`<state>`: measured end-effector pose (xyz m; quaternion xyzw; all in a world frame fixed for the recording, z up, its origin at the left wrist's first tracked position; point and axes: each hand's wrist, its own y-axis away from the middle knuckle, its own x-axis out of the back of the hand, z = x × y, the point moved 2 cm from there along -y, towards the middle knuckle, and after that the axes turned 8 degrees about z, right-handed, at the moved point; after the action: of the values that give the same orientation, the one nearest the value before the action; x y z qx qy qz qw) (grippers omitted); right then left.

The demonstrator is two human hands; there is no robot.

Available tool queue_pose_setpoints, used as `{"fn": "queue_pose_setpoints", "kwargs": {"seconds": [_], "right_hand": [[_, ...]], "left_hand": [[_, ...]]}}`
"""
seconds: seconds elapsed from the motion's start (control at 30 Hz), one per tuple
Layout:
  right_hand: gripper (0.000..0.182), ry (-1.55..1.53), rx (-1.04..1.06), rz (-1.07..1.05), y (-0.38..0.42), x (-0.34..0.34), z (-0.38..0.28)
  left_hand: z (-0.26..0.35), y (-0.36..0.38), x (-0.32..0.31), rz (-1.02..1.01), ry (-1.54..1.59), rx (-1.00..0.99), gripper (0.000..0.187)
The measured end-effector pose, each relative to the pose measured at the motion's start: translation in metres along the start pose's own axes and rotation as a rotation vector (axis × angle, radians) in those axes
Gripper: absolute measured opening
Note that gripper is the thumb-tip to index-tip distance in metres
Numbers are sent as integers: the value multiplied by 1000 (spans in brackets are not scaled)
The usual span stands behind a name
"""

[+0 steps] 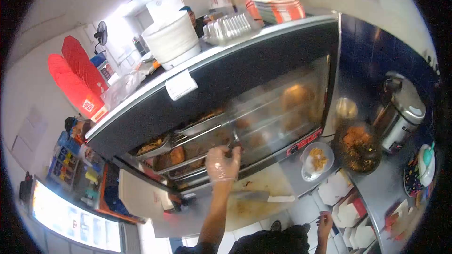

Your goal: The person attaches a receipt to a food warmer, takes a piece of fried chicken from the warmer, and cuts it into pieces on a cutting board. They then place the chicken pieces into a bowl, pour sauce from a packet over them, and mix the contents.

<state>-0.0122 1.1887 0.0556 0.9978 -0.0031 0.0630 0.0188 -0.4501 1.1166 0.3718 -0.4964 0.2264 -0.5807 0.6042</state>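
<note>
My left hand point(222, 163), in a clear plastic glove, is at the front of a food warmer point(263, 70). Its fingers are curled at the edge of the sliding glass door point(278, 117), seemingly closed on it. The door's fogged pane covers the right half; the left half stands open. Inside, a browned piece of food point(177, 155) lies on a rack near a tray of food point(153, 146). My right hand point(324, 226) hangs low, bare and loosely bent, with nothing visible in it.
A knife point(281, 199) lies on the stained cutting board point(256, 212) below the warmer. To the right are a plastic bowl of food point(316, 161), a dark bowl of seasoning point(360, 153) and a steel urn point(400, 113). White boxes point(346, 207) stand below. Another person point(77, 129) is beyond the warmer.
</note>
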Motion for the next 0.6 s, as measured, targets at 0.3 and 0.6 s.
{"fn": "queue_pose_setpoints", "kwargs": {"seconds": [0.3, 0.6], "right_hand": [[18, -9, 145, -7, -46, -50, -96], [18, 3, 1146, 32, -167, -121, -518]], "left_hand": [[-8, 6, -19, 86, -52, 52, 25], [-97, 14, 95, 254, -413, 222, 23]]}}
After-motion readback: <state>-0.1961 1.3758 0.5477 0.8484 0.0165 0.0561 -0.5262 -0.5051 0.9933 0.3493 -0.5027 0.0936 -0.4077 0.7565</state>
